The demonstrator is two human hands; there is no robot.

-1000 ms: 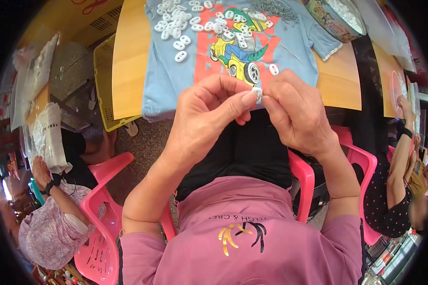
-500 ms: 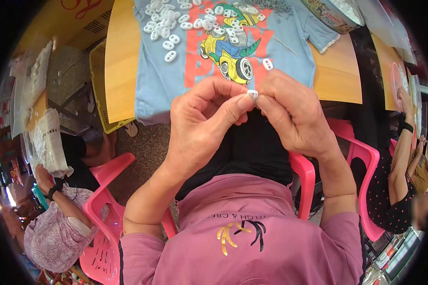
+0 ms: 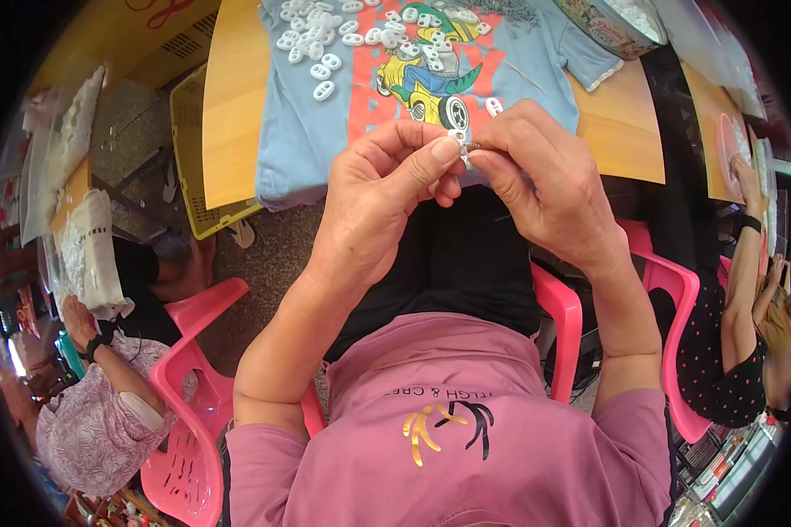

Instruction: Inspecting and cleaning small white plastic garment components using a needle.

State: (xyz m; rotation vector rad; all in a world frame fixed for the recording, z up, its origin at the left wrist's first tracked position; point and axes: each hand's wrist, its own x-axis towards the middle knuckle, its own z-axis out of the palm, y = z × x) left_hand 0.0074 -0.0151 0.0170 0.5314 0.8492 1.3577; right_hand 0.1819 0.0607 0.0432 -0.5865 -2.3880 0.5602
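Just above the near edge of the blue T-shirt [image 3: 299, 158], both hands meet in front of me. My left hand [image 3: 373, 198] pinches a small white plastic cord lock [image 3: 457, 136] between thumb and fingertips. Beside it, my right hand [image 3: 549, 189] has thumb and index finger closed on a tiny dark metal spring [image 3: 473, 146], whose end is at the cord lock. Fingers cover part of both. A single white piece [image 3: 494, 106] lies on the shirt beyond my right hand. Farther off is a scattered heap of white two-holed pieces [image 3: 312, 35].
The shirt covers a wooden table [image 3: 620, 132]. At its far side are a pile of grey springs [image 3: 510, 10], a thin stick [image 3: 526, 76] and a printed tin [image 3: 602, 31] of white pieces. A yellow crate [image 3: 189, 149] stands left. People sit on both sides, near pink chairs [image 3: 189, 422].
Both hands have risen slightly away from me. The right fingertips have drawn a little apart from the left, and the dark spring between them now shows.
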